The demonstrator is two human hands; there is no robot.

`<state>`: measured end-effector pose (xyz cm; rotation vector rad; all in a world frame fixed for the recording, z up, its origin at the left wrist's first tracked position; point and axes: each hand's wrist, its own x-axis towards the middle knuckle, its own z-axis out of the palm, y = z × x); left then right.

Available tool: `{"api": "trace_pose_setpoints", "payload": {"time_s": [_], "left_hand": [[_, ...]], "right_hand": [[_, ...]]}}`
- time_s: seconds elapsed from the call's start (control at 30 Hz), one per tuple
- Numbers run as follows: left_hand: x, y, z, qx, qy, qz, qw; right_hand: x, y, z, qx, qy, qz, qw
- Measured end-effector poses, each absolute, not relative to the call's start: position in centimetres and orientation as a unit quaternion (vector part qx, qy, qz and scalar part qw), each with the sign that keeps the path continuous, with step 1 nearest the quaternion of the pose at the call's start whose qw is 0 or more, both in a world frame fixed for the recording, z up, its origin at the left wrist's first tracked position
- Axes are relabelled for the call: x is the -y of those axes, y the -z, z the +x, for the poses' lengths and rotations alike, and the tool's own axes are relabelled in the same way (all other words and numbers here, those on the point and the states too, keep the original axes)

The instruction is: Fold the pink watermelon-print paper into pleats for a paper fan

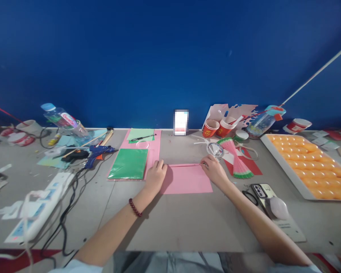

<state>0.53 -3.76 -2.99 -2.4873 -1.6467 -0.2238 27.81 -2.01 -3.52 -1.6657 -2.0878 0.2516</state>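
Note:
A pink sheet of paper [187, 182] lies flat on the table in front of me, with a narrow folded strip along its far edge. My left hand [157, 175] is at the sheet's far left corner, its fingers curled together on the fold. At the far right corner my right hand [214, 171] pinches the other end of the strip. Just left of my left hand lies a green pack of paper [129, 163] in clear wrap, over pink paper. Close to my right hand is a pink paper fan with green edges [236, 157].
On the left are a blue glue gun [98, 154], a power strip [41, 208] with cables, and a plastic bottle [65, 120]. A lit screen [181, 122] stands at the blue wall. To the right are red paper cups [210, 129], a phone [263, 193] and a tray of orange balls [309, 165].

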Motion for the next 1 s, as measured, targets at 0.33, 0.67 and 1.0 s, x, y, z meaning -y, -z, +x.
{"api": "trace_pose_setpoints", "payload": {"time_s": [0.33, 0.67, 1.0], "left_hand": [[3.4, 4.0, 0.7, 0.456, 0.114, -0.873, 0.129], [3.6, 3.9, 0.9, 0.440, 0.082, -0.883, 0.144], [5.7, 3.2, 1.7, 0.467, 0.074, -0.873, 0.123]], "right_hand": [[3.1, 3.1, 26.5, 0.807, 0.104, -0.572, 0.105], [4.0, 3.4, 25.8, 0.826, 0.149, -0.533, 0.105], [5.4, 3.6, 25.1, 0.812, 0.174, -0.550, 0.086]]}}
